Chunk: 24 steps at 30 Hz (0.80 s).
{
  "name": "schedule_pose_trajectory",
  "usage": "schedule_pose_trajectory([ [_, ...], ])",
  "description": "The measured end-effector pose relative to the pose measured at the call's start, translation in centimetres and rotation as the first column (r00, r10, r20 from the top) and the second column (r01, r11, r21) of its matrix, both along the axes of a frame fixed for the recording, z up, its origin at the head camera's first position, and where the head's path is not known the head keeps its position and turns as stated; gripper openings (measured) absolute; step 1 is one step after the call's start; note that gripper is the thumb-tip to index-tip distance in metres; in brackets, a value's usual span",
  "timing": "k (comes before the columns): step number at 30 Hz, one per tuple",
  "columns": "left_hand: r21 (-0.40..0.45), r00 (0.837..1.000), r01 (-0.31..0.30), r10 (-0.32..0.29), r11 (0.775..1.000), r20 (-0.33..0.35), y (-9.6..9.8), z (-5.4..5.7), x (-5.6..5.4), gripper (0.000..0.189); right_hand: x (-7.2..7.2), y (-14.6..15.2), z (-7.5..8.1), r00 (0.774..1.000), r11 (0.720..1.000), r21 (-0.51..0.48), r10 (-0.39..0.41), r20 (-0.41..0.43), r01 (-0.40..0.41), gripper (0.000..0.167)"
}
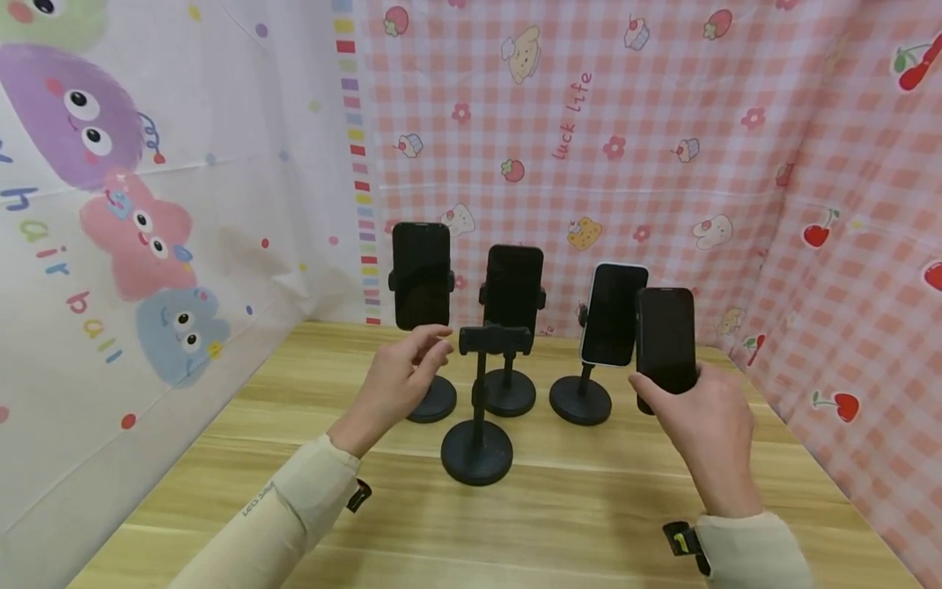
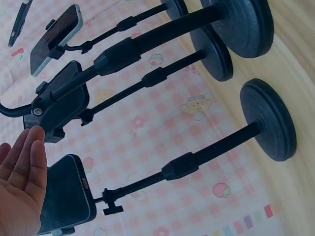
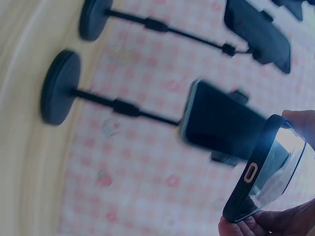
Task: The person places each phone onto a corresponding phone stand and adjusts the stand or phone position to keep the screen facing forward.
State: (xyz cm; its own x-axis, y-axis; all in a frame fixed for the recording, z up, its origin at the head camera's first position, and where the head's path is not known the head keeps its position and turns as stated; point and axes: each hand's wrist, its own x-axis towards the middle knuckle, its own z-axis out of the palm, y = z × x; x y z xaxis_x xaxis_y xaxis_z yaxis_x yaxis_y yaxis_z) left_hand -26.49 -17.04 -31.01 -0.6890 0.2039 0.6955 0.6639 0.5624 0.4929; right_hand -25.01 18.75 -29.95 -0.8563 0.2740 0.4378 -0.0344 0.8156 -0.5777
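Note:
My right hand (image 1: 710, 425) grips a black smartphone (image 1: 666, 339) by its lower edges, thumb on one side, raised above the table. The right wrist view shows this phone (image 3: 253, 169) edge-on, its screen reflecting light. My left hand (image 1: 401, 380) holds nothing; its relaxed fingers are just left of the clamp of a phone stand (image 1: 478, 454) that carries no phone. Behind stand three more stands with phones clamped upright: a black phone (image 1: 422, 274) on the left, a black phone (image 1: 513, 286) in the middle and a white-edged phone (image 1: 616, 315) on the right, partly overlapped by the held one.
The wood-grain table (image 1: 574, 515) carries all the stands on round black bases. A pink checked cloth (image 1: 574, 106) hangs behind and on the right side. On the left hangs a white cloth (image 1: 243, 106) with cartoon figures.

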Motion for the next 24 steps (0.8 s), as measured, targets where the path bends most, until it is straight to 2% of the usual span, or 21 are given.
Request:
schedule_pose_trajectory([
  [6, 0.037, 1.0, 0.026, -0.026, 0.999, -0.01, 0.3, 0.4, 0.2, 0.027, 1.2, -3.5, 0.9, 0.992, 0.996, -0.007, 0.09, -0.087, -0.091, 0.067],
  [12, 0.023, 1.0, 0.021, -0.02, 1.0, -0.014, 0.6, 0.8, 0.3, 0.03, 2.5, -6.7, 1.8, 0.983, 0.985, -0.027, 0.17, -0.07, -0.172, 0.085],
  [16, 0.018, 0.999, 0.034, -0.033, 0.999, -0.036, 0.8, 0.9, 0.3, 0.031, 3.1, -8.6, 2.2, 0.97, 0.973, -0.039, 0.224, -0.096, -0.228, 0.083],
  [20, 0.027, 0.994, 0.067, -0.064, 0.997, -0.083, 0.8, 0.9, 0.3, 0.038, 3.6, -10.4, 2.4, 0.951, 0.957, -0.051, 0.275, -0.141, -0.284, 0.07],
  [24, 0.006, 0.976, 0.121, -0.118, 0.993, -0.185, 1.0, 1.0, 0.1, 0.048, 4.1, -12.1, 2.3, 0.933, 0.944, -0.042, 0.315, -0.172, -0.326, 0.066],
])
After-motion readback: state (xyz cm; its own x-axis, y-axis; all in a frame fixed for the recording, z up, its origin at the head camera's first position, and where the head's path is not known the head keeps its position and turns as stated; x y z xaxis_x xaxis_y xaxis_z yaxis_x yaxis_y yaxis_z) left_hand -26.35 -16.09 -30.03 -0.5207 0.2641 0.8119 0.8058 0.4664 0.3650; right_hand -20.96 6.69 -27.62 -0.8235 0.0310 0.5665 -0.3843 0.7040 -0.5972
